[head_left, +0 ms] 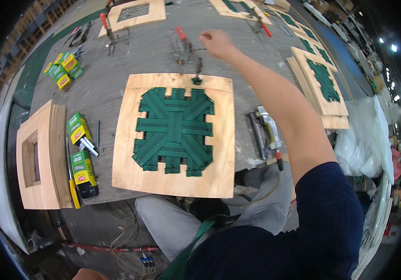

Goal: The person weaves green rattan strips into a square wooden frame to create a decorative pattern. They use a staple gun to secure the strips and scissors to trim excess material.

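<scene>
My right arm reaches over the table, and my right hand (216,43) is closed in a loose fist, with nothing showing in it. Just left of it is a toggle clamp (184,44) with a red handle, apart from my fingers. In front of me lies a square plywood panel (221,154). Green webbing straps (174,128) cross over its middle, straight and diagonally, their ends around a cut-out. A clamp foot (197,80) rests at its far edge. Only a bit of my left hand (89,274) shows at the lower edge; its fingers are hidden.
Plywood frames (44,158) lean at the left, beside staple boxes (82,168) and a yellow-handled screwdriver (74,193). A staple gun (270,128) lies right of the panel. Webbed panels (319,81) are stacked farther right. More clamps (109,35) and frames (137,14) sit at the back.
</scene>
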`<action>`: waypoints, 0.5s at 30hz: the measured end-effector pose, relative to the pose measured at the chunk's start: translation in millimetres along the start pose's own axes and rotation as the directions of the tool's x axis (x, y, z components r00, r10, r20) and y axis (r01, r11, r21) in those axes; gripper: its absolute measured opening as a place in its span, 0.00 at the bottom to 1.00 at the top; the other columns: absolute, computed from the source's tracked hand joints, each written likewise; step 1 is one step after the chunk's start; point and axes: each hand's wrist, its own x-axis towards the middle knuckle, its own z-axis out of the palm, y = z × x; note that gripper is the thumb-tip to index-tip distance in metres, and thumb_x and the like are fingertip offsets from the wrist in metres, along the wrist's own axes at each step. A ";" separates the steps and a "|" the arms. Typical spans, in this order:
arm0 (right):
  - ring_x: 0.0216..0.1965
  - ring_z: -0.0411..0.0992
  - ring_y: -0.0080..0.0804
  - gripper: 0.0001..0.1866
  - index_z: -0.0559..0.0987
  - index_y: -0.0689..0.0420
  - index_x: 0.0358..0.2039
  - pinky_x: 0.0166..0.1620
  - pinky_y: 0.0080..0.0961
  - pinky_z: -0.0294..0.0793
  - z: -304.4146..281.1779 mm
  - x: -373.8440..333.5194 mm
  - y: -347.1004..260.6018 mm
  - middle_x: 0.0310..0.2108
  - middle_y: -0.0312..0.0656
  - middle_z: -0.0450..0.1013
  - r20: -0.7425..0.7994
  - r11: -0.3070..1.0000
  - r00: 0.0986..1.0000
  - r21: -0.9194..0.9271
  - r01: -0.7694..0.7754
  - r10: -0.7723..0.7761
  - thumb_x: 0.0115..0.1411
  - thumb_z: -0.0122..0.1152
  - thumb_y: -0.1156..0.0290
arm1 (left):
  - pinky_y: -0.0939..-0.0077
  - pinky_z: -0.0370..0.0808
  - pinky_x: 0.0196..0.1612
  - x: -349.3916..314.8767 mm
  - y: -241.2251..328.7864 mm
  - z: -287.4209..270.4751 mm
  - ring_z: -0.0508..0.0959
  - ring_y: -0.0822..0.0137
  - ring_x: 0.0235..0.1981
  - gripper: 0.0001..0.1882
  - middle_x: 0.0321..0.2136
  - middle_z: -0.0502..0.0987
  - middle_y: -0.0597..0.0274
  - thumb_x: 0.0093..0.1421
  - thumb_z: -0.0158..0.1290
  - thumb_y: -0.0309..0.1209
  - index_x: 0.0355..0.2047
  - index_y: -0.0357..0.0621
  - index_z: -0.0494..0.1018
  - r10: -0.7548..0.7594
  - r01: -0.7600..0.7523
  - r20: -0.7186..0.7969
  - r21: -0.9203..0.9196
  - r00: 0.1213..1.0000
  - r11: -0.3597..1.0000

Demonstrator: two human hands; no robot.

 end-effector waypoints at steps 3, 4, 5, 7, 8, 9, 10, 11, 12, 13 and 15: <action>0.52 0.79 0.50 0.19 0.84 0.54 0.51 0.56 0.41 0.77 34.5 53.9 -4.3 0.49 0.50 0.82 0.007 0.999 1.000 -0.041 -0.026 0.027 0.66 0.57 0.59 | 0.73 0.72 0.33 7.8 -13.8 -2.0 0.69 0.74 0.24 0.07 0.22 0.68 0.67 0.69 0.50 0.27 0.44 0.39 0.73 -0.004 0.006 -0.023 0.088 1.000 0.996; 0.53 0.78 0.50 0.19 0.84 0.53 0.52 0.57 0.41 0.76 46.4 70.2 -4.4 0.50 0.50 0.81 0.008 0.997 1.000 -0.074 -0.028 0.029 0.66 0.56 0.59 | 0.73 0.72 0.33 10.1 -17.8 -2.5 0.69 0.73 0.24 0.07 0.22 0.68 0.67 0.69 0.50 0.27 0.44 0.39 0.73 -0.006 0.010 -0.030 0.116 1.000 0.993; 0.55 0.78 0.50 0.20 0.84 0.52 0.52 0.58 0.40 0.76 57.8 83.2 -7.9 0.50 0.50 0.81 0.010 0.994 1.000 -0.109 -0.028 0.030 0.65 0.56 0.59 | 0.73 0.72 0.33 10.2 -23.1 -4.0 0.69 0.73 0.24 0.07 0.22 0.68 0.67 0.68 0.50 0.27 0.44 0.39 0.73 -0.004 0.010 -0.043 0.140 0.999 0.990; 0.57 0.77 0.49 0.21 0.85 0.53 0.52 0.60 0.40 0.75 80.3 107.1 -11.7 0.51 0.50 0.81 0.005 0.991 0.999 -0.127 -0.045 0.046 0.64 0.56 0.58 | 0.73 0.72 0.33 13.1 -31.8 -4.8 0.69 0.73 0.23 0.07 0.22 0.68 0.66 0.68 0.50 0.26 0.44 0.39 0.73 -0.010 0.022 -0.061 0.189 0.998 0.982; 0.57 0.76 0.49 0.21 0.85 0.53 0.52 0.61 0.40 0.74 90.6 116.1 -10.0 0.52 0.50 0.81 0.003 0.989 0.998 -0.138 -0.055 0.056 0.64 0.56 0.58 | 0.73 0.72 0.32 14.6 -36.6 -4.8 0.69 0.73 0.23 0.07 0.22 0.68 0.66 0.68 0.50 0.26 0.44 0.38 0.73 -0.014 0.027 -0.066 0.210 0.998 0.977; 0.55 0.77 0.49 0.22 0.84 0.54 0.52 0.59 0.40 0.75 98.8 122.4 -5.8 0.50 0.50 0.81 0.003 0.991 0.999 -0.128 -0.035 0.036 0.63 0.56 0.58 | 0.73 0.72 0.32 16.4 -41.0 -4.5 0.69 0.73 0.23 0.07 0.22 0.68 0.66 0.68 0.50 0.26 0.44 0.38 0.73 -0.022 0.038 -0.071 0.227 0.997 0.973; 0.53 0.79 0.50 0.22 0.84 0.56 0.52 0.56 0.41 0.77 103.0 131.1 -2.1 0.48 0.51 0.82 -0.004 0.992 1.000 -0.124 -0.012 0.011 0.63 0.56 0.58 | 0.73 0.72 0.32 17.9 -45.5 -5.9 0.69 0.73 0.23 0.07 0.22 0.68 0.66 0.68 0.51 0.26 0.44 0.38 0.73 -0.025 0.042 -0.076 0.237 0.997 0.971; 0.51 0.80 0.50 0.23 0.83 0.57 0.53 0.54 0.42 0.78 107.3 136.9 2.6 0.46 0.51 0.82 -0.014 0.993 1.000 -0.121 0.010 -0.012 0.62 0.56 0.58 | 0.73 0.72 0.32 18.8 -50.3 -7.6 0.69 0.73 0.23 0.07 0.21 0.68 0.66 0.68 0.51 0.26 0.44 0.38 0.73 -0.027 0.047 -0.084 0.244 0.996 0.969; 0.47 0.81 0.50 0.24 0.82 0.58 0.54 0.51 0.42 0.79 109.1 142.6 8.2 0.44 0.51 0.83 0.061 0.991 0.996 -0.125 -0.050 0.058 0.62 0.57 0.58 | 0.73 0.72 0.32 20.6 -53.3 -9.8 0.70 0.73 0.23 0.07 0.21 0.68 0.66 0.67 0.51 0.26 0.44 0.38 0.73 -0.032 0.052 -0.083 0.253 0.996 0.966; 0.44 0.82 0.49 0.25 0.81 0.59 0.55 0.48 0.42 0.80 113.0 149.4 -6.8 0.41 0.51 0.83 0.153 0.989 0.983 -0.123 -0.084 0.103 0.61 0.57 0.58 | 0.73 0.73 0.32 17.9 -56.2 -9.6 0.70 0.73 0.23 0.07 0.21 0.68 0.66 0.67 0.51 0.26 0.44 0.38 0.73 -0.027 0.055 -0.105 0.278 0.994 0.959; 0.37 0.82 0.47 0.26 0.79 0.60 0.55 0.42 0.43 0.80 125.4 153.3 -5.7 0.37 0.51 0.83 0.209 0.983 0.966 -0.131 -0.128 0.153 0.60 0.59 0.58 | 0.73 0.73 0.32 19.0 -65.1 -6.7 0.70 0.73 0.23 0.07 0.21 0.68 0.66 0.67 0.51 0.25 0.44 0.37 0.73 -0.035 0.071 -0.117 0.322 0.993 0.944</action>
